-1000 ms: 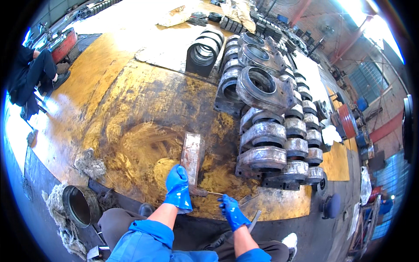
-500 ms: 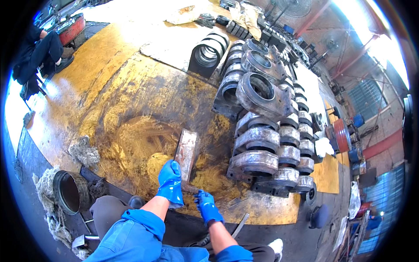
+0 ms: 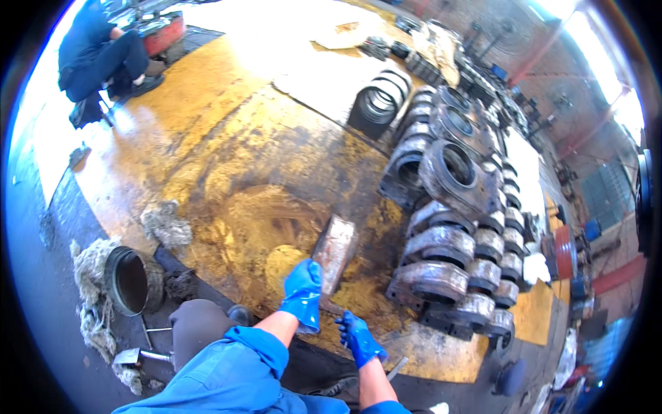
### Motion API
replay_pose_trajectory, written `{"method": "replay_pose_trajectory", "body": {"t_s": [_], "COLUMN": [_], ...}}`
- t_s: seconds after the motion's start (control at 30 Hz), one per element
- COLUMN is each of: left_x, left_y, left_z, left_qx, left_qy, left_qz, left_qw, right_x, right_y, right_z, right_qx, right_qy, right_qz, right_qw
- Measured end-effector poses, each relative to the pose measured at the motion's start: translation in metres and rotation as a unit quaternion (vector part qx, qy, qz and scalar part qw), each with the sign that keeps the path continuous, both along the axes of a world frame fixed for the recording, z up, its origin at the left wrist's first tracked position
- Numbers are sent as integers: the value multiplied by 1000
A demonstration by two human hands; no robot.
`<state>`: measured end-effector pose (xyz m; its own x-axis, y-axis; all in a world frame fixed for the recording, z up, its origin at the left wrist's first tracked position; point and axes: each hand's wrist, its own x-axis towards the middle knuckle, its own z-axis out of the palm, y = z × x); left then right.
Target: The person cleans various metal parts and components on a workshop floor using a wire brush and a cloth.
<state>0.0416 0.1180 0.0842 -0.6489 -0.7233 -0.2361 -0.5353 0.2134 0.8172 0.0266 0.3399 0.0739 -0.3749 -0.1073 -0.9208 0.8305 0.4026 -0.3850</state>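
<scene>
My left hand, in a glossy blue glove, is closed beside the near left edge of a flat rectangular metal block. Whatever its fingers hold, if anything, is hidden. The block lies on a stained yellow board, its face rusty and pale. Lower and to the right, my right hand wears a blue glove too, with fingers curled. A dark, narrow piece runs from the block's near end toward these fingers; I cannot tell whether they grip it.
Rows of heavy ringed metal housings stand on the right, one loose housing on top. Bearing rings lie farther back. Left are a fibre wad, an open metal cylinder and a scraper-like tool. A seated person is at far left.
The view has swung left, so the scene sits farther right and lower in the picture. Both hands stay close to the metal block, with little visible change in their grip.
</scene>
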Motion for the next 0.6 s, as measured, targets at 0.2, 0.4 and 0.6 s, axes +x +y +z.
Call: {"method": "replay_pose_trajectory", "body": {"t_s": [0.2, 0.4, 0.6], "left_x": [4, 3, 1], "left_y": [0, 5, 5], "left_z": [3, 10, 14], "left_qx": [-17, -13, -21], "left_qy": [26, 30, 53], "left_qz": [23, 18, 34], "left_qw": [999, 999, 998], "right_x": [-10, 1, 6], "right_y": [42, 11, 56], "right_z": [-10, -14, -12], "right_qx": [45, 28, 53], "right_qy": [27, 24, 85], "right_qz": [18, -2, -49], "right_qw": [998, 999, 994]}}
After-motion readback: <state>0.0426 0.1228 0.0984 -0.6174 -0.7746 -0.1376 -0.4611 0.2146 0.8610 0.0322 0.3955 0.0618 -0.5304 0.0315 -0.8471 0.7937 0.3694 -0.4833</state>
